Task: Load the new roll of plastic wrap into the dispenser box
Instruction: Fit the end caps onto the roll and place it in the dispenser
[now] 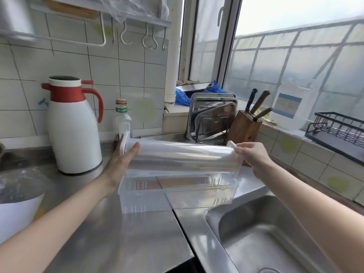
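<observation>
In the head view, a long clear roll of plastic wrap (pixel 185 155) with white end caps is held level just above the open transparent plastic dispenser box (pixel 177 191), which sits on the stainless steel counter (pixel 126 233) beside the steel sink (pixel 266 233). The roll's left end is cradled by the left hand (pixel 123 160), fingers curled round it, while the right end cap is pinched by the right hand (pixel 253 157). Both ends are supported, probably so the caps can be lined up with the box's end slots.
</observation>
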